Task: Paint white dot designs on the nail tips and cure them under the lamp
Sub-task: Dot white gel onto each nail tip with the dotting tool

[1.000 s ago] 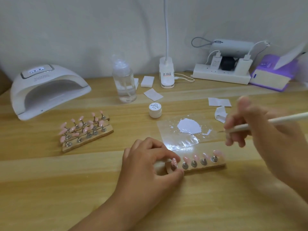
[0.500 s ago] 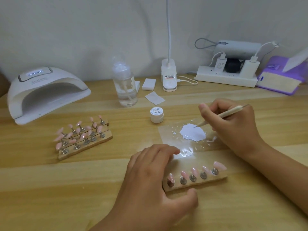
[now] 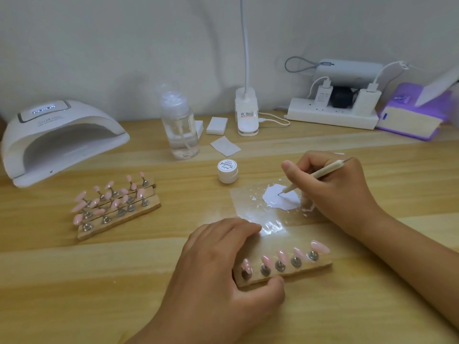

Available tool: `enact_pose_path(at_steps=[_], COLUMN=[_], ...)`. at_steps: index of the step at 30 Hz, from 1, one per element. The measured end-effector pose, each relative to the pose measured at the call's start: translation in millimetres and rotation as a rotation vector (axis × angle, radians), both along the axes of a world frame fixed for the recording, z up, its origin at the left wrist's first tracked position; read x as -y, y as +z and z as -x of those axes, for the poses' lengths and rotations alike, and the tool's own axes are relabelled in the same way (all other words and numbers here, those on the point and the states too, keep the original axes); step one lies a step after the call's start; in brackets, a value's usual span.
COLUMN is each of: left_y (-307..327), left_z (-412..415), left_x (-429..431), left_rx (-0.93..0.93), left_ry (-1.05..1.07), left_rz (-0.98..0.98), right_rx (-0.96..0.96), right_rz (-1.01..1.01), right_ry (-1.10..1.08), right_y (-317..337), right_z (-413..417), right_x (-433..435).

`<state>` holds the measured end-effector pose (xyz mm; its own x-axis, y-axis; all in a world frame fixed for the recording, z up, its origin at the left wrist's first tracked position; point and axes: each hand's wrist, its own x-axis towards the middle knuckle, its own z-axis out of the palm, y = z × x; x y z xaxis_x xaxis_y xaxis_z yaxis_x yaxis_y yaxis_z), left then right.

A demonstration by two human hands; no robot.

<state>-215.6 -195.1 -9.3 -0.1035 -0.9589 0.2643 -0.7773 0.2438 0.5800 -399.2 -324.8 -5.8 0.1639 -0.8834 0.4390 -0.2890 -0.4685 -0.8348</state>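
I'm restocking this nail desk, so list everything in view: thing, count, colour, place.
curing lamp: one, white, far left
pump bottle: one, clear, back centre
gel jar: one, white, behind the palette
palette sheet: one, clear, centre, holds white paint
near holder: one, wooden, front, carries five pink nail tips
spare holders: three, wooden, left, with pink tips
wipes: several, white, beside the bottle
clip light: one, white, back
power strip: one, white, back right
box: one, purple, far right
dotting tool: one, cream, tip in the paint
left hand: grips near holder
right hand: holds dotting tool
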Motion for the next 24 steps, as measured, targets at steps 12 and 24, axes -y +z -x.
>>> enact_pose_path(at_steps=[12, 24], left_y=[1.6, 2.1], left_z=[0.5, 0.7], left_x=[0.2, 0.3], left_rx=[0.005, -0.001], left_ry=[0.002, 0.007], left_rz=[-0.005, -0.023], right_rx=[0.011, 0.010], right_rz=[0.000, -0.015], right_ry=[0.007, 0.040], right_y=[-0.3, -0.3], right_z=[0.1, 0.0], right_x=[1.0, -0.5])
